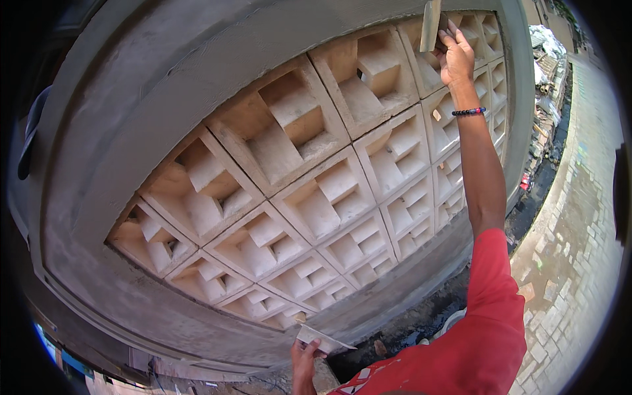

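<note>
My right hand (455, 56) is raised at the top of the view, with a beaded bracelet on the wrist. Its fingers are closed on a flat wooden board (429, 26) seen nearly edge-on, near the upper border of a panel of pale breeze blocks (322, 191). Low in the view, my left hand (305, 361) grips a thin, flat grey plate (324, 338) with a pointed corner. Part of its grip is hidden. A small tan piece (301, 317) shows just above the plate; I cannot tell whether it belongs to it.
Smooth grey render (158, 99) frames the block panel. Along the wall's foot runs a dark, wet trench (408, 332). Beyond it on the right lies a paved path (566, 263). White sacks and rubble (548, 72) are piled farther up the path's edge.
</note>
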`<move>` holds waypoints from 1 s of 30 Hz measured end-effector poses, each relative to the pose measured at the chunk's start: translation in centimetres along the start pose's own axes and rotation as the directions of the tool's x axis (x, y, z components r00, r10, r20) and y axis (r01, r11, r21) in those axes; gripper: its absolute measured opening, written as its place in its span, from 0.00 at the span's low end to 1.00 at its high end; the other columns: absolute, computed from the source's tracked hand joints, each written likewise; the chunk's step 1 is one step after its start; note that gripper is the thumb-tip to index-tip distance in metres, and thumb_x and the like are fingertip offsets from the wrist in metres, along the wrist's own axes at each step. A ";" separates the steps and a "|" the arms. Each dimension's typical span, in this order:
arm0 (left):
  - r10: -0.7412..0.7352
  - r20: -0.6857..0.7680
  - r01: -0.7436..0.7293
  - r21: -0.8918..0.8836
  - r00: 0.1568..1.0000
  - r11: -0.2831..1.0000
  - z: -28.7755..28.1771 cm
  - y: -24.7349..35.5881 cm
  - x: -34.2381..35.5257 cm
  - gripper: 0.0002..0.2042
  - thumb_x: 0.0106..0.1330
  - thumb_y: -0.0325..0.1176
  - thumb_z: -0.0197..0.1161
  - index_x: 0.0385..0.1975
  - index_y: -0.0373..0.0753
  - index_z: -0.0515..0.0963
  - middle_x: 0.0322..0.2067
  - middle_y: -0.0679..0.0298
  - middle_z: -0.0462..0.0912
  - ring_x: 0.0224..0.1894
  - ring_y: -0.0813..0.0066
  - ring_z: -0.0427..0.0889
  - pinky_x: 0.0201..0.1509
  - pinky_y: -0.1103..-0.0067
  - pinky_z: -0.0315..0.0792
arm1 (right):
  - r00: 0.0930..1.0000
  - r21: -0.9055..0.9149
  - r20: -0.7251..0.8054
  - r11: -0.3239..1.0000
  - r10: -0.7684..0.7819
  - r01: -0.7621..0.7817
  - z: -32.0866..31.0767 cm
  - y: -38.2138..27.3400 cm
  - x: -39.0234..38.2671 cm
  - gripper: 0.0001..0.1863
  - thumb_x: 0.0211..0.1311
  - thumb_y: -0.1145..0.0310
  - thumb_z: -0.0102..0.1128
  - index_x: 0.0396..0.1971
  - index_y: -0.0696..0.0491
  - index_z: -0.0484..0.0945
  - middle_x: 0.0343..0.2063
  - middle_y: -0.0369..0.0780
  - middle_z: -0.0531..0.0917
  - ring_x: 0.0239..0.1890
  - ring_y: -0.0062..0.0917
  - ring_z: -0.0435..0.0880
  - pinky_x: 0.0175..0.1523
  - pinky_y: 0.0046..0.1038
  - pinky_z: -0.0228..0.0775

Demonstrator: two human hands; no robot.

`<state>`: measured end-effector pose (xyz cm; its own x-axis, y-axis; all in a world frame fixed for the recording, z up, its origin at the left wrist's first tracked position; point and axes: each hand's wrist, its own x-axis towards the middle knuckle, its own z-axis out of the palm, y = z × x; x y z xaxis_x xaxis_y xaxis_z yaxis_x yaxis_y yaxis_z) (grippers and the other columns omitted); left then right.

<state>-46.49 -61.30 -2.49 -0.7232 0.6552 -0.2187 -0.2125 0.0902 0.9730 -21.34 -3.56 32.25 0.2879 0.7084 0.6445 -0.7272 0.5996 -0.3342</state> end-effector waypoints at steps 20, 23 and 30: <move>0.006 -0.028 -0.007 -0.035 1.000 0.999 1.5 -0.5 -0.3 0.16 0.57 0.26 0.63 0.44 0.30 0.71 0.31 0.56 0.81 0.25 0.67 0.83 0.18 0.79 0.76 | 0.856 -0.556 0.198 0.665 -0.477 0.499 4.1 1.7 2.5 0.23 0.51 0.76 0.56 0.51 0.63 0.74 0.47 0.49 0.80 0.51 0.35 0.78 0.57 0.31 0.68; 0.007 -0.029 -0.008 -0.035 1.000 0.999 1.6 -0.3 -0.6 0.16 0.57 0.26 0.63 0.44 0.30 0.71 0.31 0.56 0.81 0.25 0.67 0.83 0.19 0.79 0.77 | 0.852 -0.577 0.248 0.636 -0.461 0.512 6.5 0.8 -0.6 0.22 0.52 0.76 0.55 0.50 0.64 0.74 0.48 0.51 0.79 0.53 0.36 0.77 0.59 0.31 0.67; 0.006 -0.014 -0.006 0.008 1.000 1.000 2.2 0.4 -0.3 0.16 0.57 0.27 0.63 0.44 0.30 0.72 0.31 0.56 0.81 0.24 0.68 0.82 0.20 0.79 0.76 | 0.685 -0.417 0.534 0.550 -0.496 0.724 12.4 0.4 -10.5 0.19 0.55 0.74 0.57 0.49 0.55 0.77 0.39 0.47 0.81 0.40 0.41 0.80 0.48 0.37 0.72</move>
<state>-44.91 -59.77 -1.85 -0.7334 0.6453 -0.2140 -0.2033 0.0923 0.9748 -32.39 -15.31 33.88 0.2252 -0.0115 0.9742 0.0683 0.9977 -0.0040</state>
